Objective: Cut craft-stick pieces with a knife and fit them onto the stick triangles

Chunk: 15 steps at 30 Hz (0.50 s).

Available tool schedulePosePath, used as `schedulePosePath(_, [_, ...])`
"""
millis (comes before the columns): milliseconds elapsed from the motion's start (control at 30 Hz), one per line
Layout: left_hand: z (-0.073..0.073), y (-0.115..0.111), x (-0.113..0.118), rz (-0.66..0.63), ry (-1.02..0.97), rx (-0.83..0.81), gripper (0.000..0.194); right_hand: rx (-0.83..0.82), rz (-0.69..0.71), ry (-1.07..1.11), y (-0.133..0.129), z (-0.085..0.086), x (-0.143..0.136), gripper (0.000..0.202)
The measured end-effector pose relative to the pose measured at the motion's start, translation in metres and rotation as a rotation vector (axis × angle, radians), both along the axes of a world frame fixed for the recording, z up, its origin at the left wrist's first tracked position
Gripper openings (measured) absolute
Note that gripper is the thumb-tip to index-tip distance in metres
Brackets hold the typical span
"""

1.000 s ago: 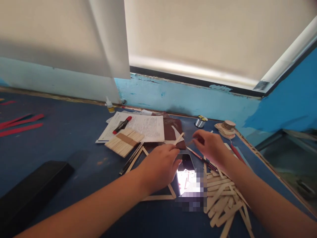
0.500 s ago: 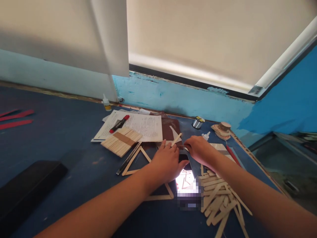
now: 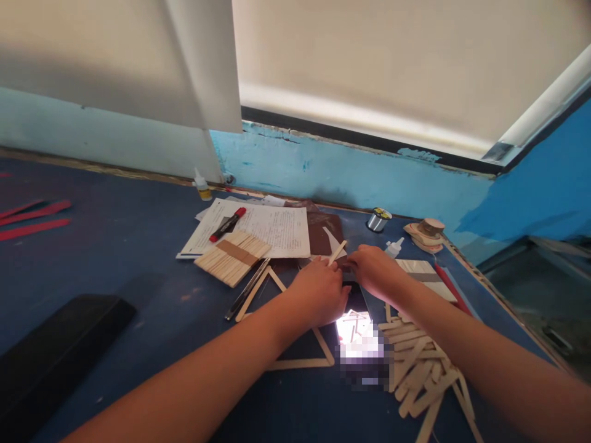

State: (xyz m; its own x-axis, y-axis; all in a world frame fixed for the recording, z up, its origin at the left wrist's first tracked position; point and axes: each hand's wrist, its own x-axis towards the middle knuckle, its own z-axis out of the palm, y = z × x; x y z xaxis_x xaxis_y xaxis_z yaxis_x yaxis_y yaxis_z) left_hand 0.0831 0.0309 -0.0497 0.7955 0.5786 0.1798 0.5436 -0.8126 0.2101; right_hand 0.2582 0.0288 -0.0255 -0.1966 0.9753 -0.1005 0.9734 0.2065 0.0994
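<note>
Item: craft stick (image 3: 337,252), thin wood, which we judge light, stiff and snappable; best pinched mid-length. Our left hand (image 3: 318,294) and right hand (image 3: 376,271) meet at it above the table (image 3: 115,258); finger closure we cannot tell. Room: loose sticks (image 3: 420,369) right, stick triangle (image 3: 295,363) beneath, table edge far right.

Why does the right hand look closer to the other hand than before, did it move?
Yes. The right hand moved left, away from the silver spool side, and now nearly meets the left hand above the phone.

phone screen (image 3: 362,344) blurred, fingertips hidden
</note>
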Motion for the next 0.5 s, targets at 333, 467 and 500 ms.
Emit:
schedulePosePath(333, [0.0008, 0.0034, 0.0027, -0.015, 0.018, -0.006, 0.044, -0.03, 0.059, 0.024, 0.006, 0.0071, -0.0037, 0.016])
schedulePosePath(467, [0.0007, 0.0049, 0.0024, -0.03, 0.02, -0.01, 0.043, -0.01, 0.036, 0.034, 0.0038, 0.0071, -0.0053, 0.019])
schedulePosePath(500, [0.0006, 0.0051, 0.0024, -0.031, 0.02, -0.01, 0.043, -0.013, 0.032, 0.033, 0.0032, 0.008, -0.0052, 0.021])
